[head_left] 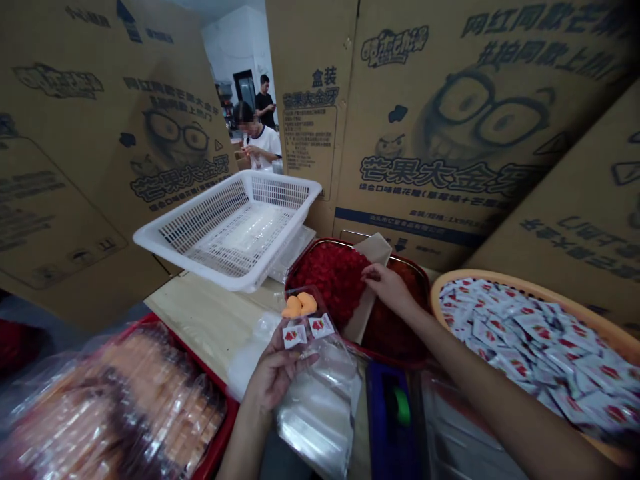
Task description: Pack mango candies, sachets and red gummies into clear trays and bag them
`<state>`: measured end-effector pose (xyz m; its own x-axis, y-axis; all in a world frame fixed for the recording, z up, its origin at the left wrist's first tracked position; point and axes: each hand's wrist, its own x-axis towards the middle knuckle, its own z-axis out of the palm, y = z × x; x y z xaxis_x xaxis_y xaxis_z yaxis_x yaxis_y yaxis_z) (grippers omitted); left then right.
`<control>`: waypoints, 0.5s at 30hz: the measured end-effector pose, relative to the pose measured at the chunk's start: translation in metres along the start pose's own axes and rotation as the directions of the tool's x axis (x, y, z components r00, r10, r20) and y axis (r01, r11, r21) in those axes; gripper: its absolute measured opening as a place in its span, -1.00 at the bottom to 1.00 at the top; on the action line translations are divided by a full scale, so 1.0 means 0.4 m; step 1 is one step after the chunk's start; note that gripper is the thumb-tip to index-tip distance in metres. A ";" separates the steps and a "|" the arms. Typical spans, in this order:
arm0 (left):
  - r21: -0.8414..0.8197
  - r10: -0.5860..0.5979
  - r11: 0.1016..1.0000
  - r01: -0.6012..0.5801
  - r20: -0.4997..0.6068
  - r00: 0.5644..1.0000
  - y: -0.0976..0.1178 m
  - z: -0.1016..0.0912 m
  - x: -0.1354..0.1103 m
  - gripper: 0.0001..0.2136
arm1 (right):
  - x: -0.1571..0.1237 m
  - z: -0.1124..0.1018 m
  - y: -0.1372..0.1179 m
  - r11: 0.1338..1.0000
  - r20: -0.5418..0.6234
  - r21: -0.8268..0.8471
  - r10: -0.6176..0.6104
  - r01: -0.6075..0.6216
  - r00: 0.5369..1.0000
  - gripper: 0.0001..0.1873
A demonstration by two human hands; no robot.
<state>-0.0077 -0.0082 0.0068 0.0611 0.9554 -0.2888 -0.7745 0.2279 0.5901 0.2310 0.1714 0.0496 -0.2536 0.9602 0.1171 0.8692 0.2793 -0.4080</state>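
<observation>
My left hand point(280, 370) grips a clear plastic pack point(314, 333) in front of me. Inside it lie orange candies point(299, 305) and two small white sachets point(320, 326) with red print. My right hand point(387, 285) reaches over a red tray point(425, 293), its fingers pinched together at the edge of many small red pieces point(330, 273). Whether anything is between those fingers is hidden. A cardboard divider point(376, 248) splits the tray, with darker reddish pieces point(393, 330) on the right side. Below my left hand, clear plastic bags point(317, 427) lie stacked.
A white slotted basket point(227, 273) stands at the back left. An orange basket point(443, 283) of sachets is on the right; a red crate point(227, 413) of wrapped orange candies is at lower left. Tall cardboard boxes point(310, 187) wall the back. Two people point(265, 143) are beyond.
</observation>
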 end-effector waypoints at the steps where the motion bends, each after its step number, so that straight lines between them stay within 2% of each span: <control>1: -0.001 -0.007 1.000 0.007 -0.004 1.000 -0.001 0.002 0.001 -0.24 | -0.017 -0.012 0.011 1.000 -0.013 0.024 -0.006 0.007 1.000 -0.75; 5: 0.005 -0.016 1.000 0.017 -0.002 1.000 -0.004 0.002 0.007 -0.20 | -0.098 -0.031 0.052 0.997 0.018 0.075 0.028 -0.029 0.999 -0.83; 8: 0.006 -0.019 1.000 0.019 0.015 1.000 -0.009 -0.002 0.009 -0.20 | -0.139 -0.001 0.065 0.990 0.089 0.020 0.140 -0.142 0.986 -0.89; 12: 0.014 -0.016 1.000 0.016 0.014 1.000 -0.016 0.002 0.009 -0.20 | -0.145 0.054 0.062 0.980 0.114 0.002 0.197 -0.198 0.974 -0.94; 15: 0.034 -0.010 0.999 0.010 0.013 1.000 -0.020 0.011 0.009 -0.22 | -0.141 0.063 0.063 0.978 0.119 0.019 0.203 -0.206 0.972 -0.93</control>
<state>0.0014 -0.0059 0.0042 0.0771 0.9553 -0.2854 -0.7523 0.2436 0.6122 0.2567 0.1242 0.0099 -0.1210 0.9897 -0.0770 0.8945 0.0751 -0.4407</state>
